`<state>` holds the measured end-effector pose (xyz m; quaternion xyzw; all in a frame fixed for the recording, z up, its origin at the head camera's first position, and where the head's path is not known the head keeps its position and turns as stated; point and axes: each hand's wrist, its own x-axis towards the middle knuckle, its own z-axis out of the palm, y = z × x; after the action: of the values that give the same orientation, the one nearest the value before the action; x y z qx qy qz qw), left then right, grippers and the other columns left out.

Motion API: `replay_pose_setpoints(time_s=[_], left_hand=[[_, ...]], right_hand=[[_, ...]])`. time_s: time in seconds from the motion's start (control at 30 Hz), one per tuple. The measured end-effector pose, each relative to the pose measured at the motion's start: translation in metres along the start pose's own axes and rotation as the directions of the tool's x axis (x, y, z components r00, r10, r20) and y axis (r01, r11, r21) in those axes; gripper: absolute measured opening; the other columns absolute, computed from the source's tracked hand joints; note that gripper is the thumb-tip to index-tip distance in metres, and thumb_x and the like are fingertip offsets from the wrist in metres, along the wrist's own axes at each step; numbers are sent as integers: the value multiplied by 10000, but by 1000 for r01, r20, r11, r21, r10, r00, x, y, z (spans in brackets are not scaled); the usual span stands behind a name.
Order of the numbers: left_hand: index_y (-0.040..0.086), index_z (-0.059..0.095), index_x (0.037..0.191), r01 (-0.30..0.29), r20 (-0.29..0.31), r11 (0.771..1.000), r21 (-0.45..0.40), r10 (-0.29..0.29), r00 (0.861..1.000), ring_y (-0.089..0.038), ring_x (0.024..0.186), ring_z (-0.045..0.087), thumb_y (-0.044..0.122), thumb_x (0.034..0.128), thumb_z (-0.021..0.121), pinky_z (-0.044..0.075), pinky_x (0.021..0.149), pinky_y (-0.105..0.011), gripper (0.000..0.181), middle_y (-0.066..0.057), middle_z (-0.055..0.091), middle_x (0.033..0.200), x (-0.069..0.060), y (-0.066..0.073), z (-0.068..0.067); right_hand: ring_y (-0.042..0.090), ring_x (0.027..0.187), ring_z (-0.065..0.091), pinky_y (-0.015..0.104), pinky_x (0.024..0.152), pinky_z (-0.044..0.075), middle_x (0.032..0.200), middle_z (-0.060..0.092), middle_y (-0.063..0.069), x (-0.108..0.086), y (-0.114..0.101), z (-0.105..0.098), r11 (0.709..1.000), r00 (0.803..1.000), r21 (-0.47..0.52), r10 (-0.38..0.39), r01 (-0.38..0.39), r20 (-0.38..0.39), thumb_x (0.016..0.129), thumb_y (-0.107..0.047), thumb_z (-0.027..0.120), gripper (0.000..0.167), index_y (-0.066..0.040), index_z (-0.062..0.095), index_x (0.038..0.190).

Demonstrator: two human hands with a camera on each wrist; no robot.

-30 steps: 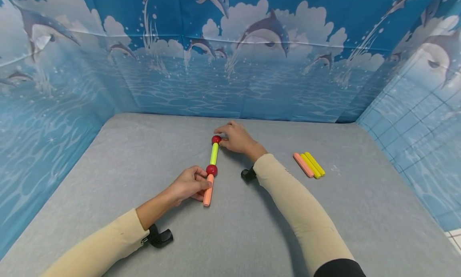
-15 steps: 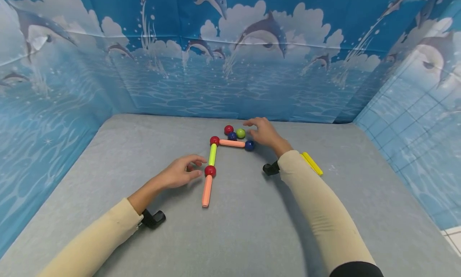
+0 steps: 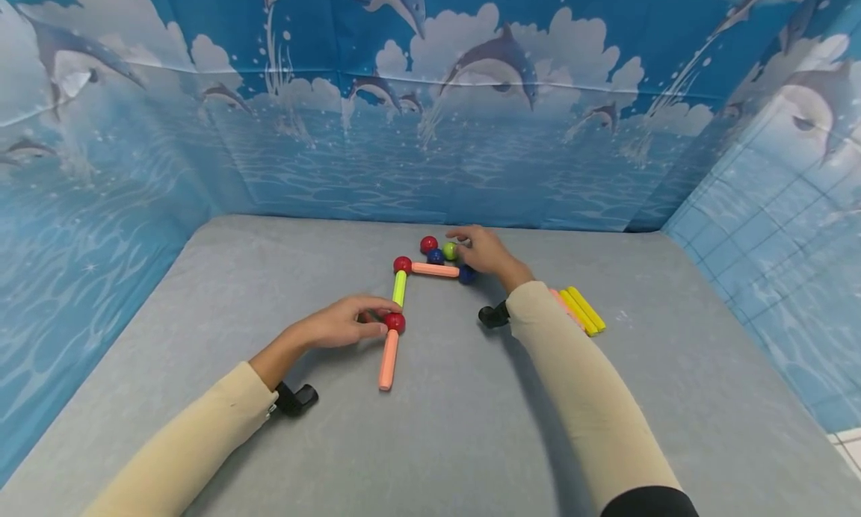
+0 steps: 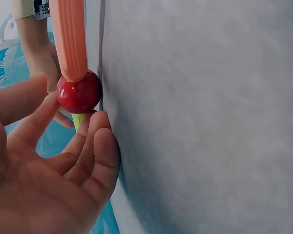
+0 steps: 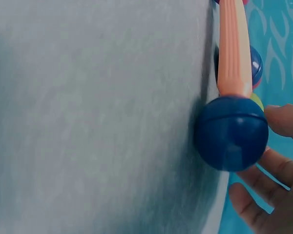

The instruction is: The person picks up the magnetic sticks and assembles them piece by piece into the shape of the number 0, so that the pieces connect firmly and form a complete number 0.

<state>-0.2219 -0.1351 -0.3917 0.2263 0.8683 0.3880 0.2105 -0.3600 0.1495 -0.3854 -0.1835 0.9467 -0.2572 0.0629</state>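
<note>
Two red balls joined by a lime stick form a line; from the near red ball (image 3: 395,323) an orange stick (image 3: 388,361) points toward me. From the far red ball (image 3: 402,264) another orange stick (image 3: 436,270) leads right to a dark blue ball (image 5: 230,134). My left hand (image 3: 346,323) is at the near red ball, index fingertip against it and thumb apart in the left wrist view. Over the blue ball's far side, my right hand (image 3: 489,254) reaches to a lime green ball (image 3: 450,250), fingers loosely bent; contact is unclear.
Behind the orange stick lie a loose red ball (image 3: 428,244) and a second blue ball (image 3: 436,256). Yellow sticks (image 3: 584,311) lie at the right, next to an orange stick partly covered by my right sleeve. A dolphin-print curtain (image 3: 430,158) borders the grey table (image 3: 471,427).
My left hand let go of the near orange stick, drew back, then came to the near red ball. My right hand moved right, uncovering the balls and far orange stick, then slightly back left.
</note>
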Motion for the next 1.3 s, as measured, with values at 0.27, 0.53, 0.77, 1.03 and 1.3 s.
replay_pose_setpoints(time_s=[0.27,0.53,0.77,1.03,1.3], left_hand=[[153,568,1401,52,-13,999,-3,-52,999,-242,1093,558,215,974,611,511,819,-324,434,-124,604,1310,7,4,2],[153,613,1346,94,-51,995,-33,-95,994,-241,1067,560,173,961,636,504,791,-295,387,-121,614,1269,13,5,3],[148,612,1343,103,-49,994,-41,-105,993,-246,1060,560,171,966,627,489,775,-289,378,-130,609,1278,16,4,4],[131,609,1340,98,-44,994,-47,-100,994,-231,1011,549,173,970,621,465,738,-277,372,-136,607,1241,15,5,3],[127,623,1325,86,-54,995,-42,-88,995,-233,1009,558,164,969,623,474,738,-273,358,-130,618,1236,15,5,4]], right_hand=[[357,1382,455,530,1121,397,1490,477,182,5,1,3,994,993,59,86,-91,81,1031,-162,479,442,-161,473,1473],[343,1322,497,512,1109,403,1416,538,167,2,6,4,991,995,93,100,-102,19,1015,-147,540,382,-93,535,1392],[326,1266,534,501,1072,434,1396,548,140,-5,8,-2,986,992,108,128,-126,-11,1005,-154,560,373,-121,545,1376],[318,1257,539,492,1051,453,1396,541,132,-8,7,-9,979,989,147,144,-140,-16,1005,-148,553,383,-135,542,1388],[316,1235,546,480,1013,471,1366,558,149,-13,9,-11,985,993,130,118,-114,-22,1004,-175,562,380,-120,541,1379]])
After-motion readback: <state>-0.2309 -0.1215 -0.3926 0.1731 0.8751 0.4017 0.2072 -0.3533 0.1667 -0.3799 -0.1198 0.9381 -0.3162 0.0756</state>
